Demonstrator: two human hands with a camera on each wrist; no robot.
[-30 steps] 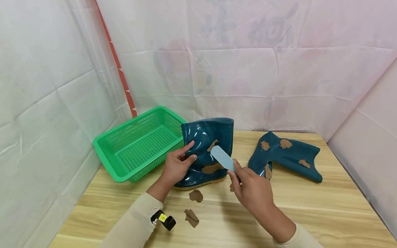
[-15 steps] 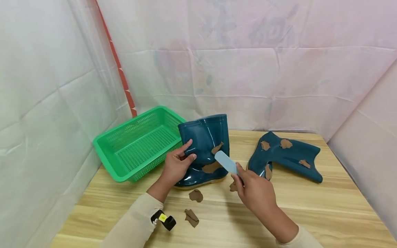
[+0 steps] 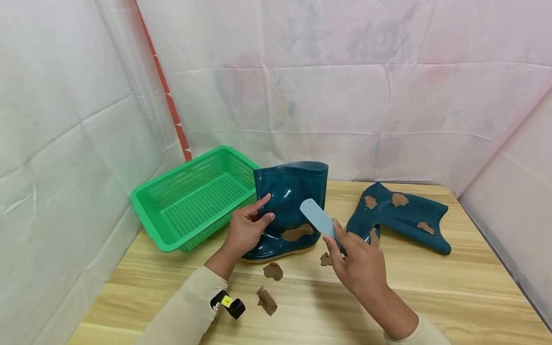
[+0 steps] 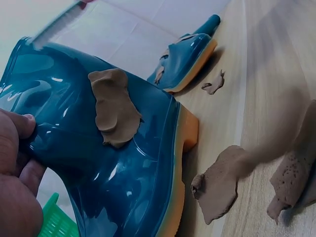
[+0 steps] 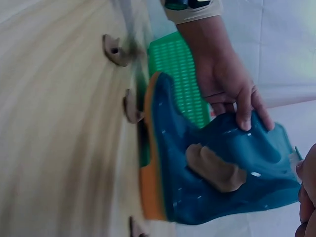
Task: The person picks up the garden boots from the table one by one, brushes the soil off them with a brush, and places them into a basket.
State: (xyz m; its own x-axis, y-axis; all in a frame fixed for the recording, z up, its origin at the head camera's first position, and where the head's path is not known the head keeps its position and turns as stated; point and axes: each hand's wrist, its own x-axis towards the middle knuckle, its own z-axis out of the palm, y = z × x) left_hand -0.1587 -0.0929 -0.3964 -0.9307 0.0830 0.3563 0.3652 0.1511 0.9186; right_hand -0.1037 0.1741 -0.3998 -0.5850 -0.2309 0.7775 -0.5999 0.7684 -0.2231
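Scraper now slightly higher in grip of right hand, boot in grasp of left hand.

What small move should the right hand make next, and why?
Probably lower the scraper to the edge of the brown patch: it is the only one showing on the held rubber boot, the scraper's tip sits higher, and the left hand grips the shaft.

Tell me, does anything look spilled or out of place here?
Yes: brown scraps lie loose on the table near the boot the left hand holds upright, as if shed, and a brown patch clings to that boot. The other boot lies on its side with similar patches, so it looks toppled and dirty.
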